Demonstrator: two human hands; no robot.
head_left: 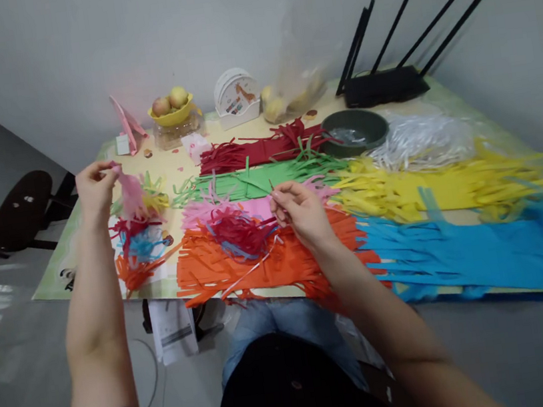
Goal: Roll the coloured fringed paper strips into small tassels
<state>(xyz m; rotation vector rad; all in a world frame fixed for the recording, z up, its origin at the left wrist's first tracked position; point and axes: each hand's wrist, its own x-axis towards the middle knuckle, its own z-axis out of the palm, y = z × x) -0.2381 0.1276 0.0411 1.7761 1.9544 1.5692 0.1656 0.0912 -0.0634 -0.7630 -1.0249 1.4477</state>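
Pinched between the fingertips of my left hand point(97, 184) is a pink tassel point(132, 197), hanging over the table's left side. Below it lie a yellow tassel point(156, 201), a blue tassel point(142, 246) and an orange tassel point(142, 270), with dark red strands among them. My right hand point(297, 210) is closed in a pinch above the fringed sheets; a thin dark tip shows over its fingers, too small to name. Just left of it, a dark red tassel point(239, 229) with blue strands rests on the fringed orange sheet point(260, 266) and the pink sheet point(256, 207).
Fringed green point(228, 186), dark red point(259, 152), yellow point(426, 188) and blue point(455, 255) sheets cover the table. Behind stand a dark bowl point(356, 141), white strands point(424, 138), a router point(384, 88), a yellow fruit bowl point(173, 117) and a white holder point(239, 113). A stool point(20, 212) is at left.
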